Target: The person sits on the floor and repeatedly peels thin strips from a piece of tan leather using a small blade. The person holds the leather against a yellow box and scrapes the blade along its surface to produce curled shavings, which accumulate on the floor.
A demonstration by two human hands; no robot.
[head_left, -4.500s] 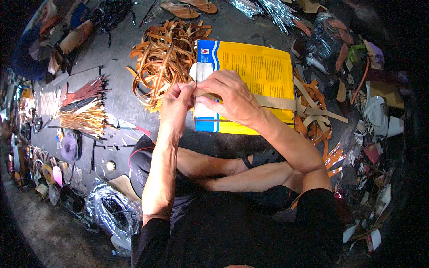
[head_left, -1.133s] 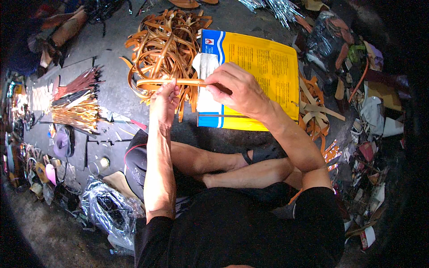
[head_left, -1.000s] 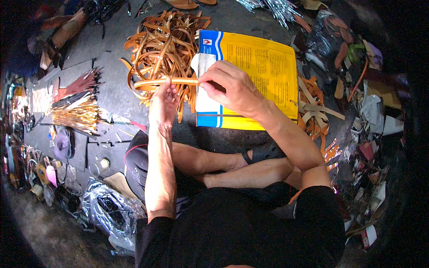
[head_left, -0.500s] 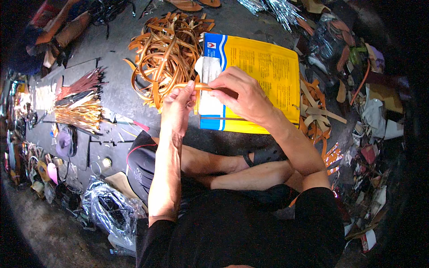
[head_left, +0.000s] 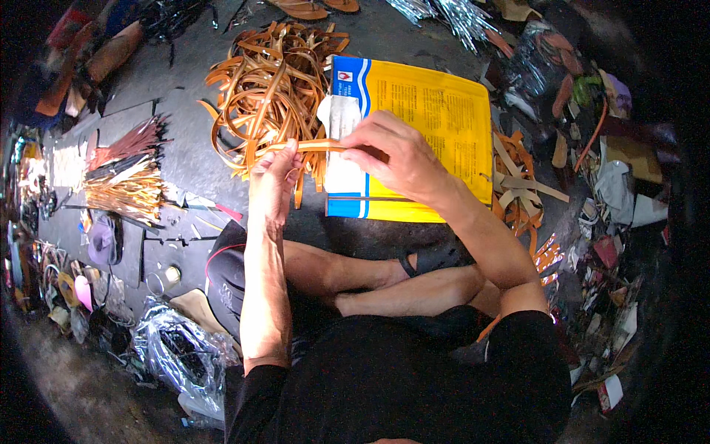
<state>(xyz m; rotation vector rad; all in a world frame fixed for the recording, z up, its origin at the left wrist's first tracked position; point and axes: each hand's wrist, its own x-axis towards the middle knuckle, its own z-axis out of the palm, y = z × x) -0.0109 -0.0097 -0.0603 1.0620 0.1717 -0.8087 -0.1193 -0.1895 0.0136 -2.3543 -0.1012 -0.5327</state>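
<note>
A tan leather-like strip (head_left: 319,146) stretches almost level between my two hands. My left hand (head_left: 271,185) pinches it between thumb and fingers at the front edge of a tangled pile of similar strips (head_left: 277,81). Its right end is in the bent fingers of my right hand (head_left: 399,159), whose fingertips hide that end. Below my right hand lies a yellow and blue panel, perhaps a flattened can (head_left: 433,100). A whitish patch (head_left: 347,174) covers part of its blue left side, under the fingers.
Bundles of brown and gold strips (head_left: 126,181) lie at left, beside a roll of clear plastic (head_left: 177,348). Loose tan strips (head_left: 521,185) and scraps (head_left: 614,244) spread at right. Sandals (head_left: 299,9) lie at the far edge. Another person's limb (head_left: 115,52) shows at upper left.
My left hand has slid left along the strip, so a longer piece shows between my hands. My right hand has hardly moved and keeps its pinch.
</note>
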